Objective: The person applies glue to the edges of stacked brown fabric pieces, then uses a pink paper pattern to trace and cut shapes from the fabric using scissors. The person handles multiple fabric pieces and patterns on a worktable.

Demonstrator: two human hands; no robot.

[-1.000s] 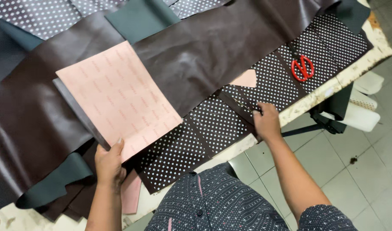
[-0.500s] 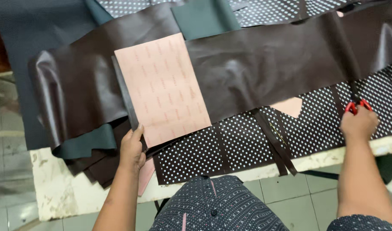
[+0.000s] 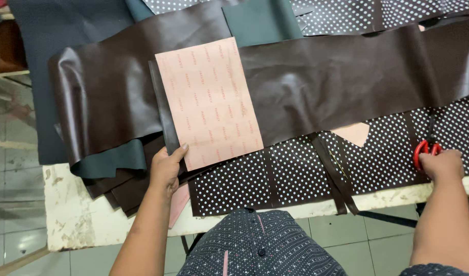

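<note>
From the head view, I see my right hand [image 3: 441,164] closed over the red-handled scissors [image 3: 425,151] at the far right of the desk [image 3: 71,214], resting on the polka-dot dark fabric [image 3: 296,176]. Half a second ago that hand was only arriving at the red handles; a second ago it was pressed flat on the dotted fabric near the middle, with the scissors lying untouched well to the right. So the cutting tool is now in grip, which I judge to mean the work has moved from smoothing the layers to taking up the scissors.

My left hand [image 3: 168,168] holds the near left corner of the pink paper sheet [image 3: 209,99], thumb on top and fingers curled under the dark brown piece beneath it. The sheet lies on the brown leather [image 3: 337,82], which spans the desk from left to right. That grip sits at the same corner as in both earlier frames, though the view has swung left. A green leather scrap [image 3: 114,161] pokes out just left of that hand.
</note>
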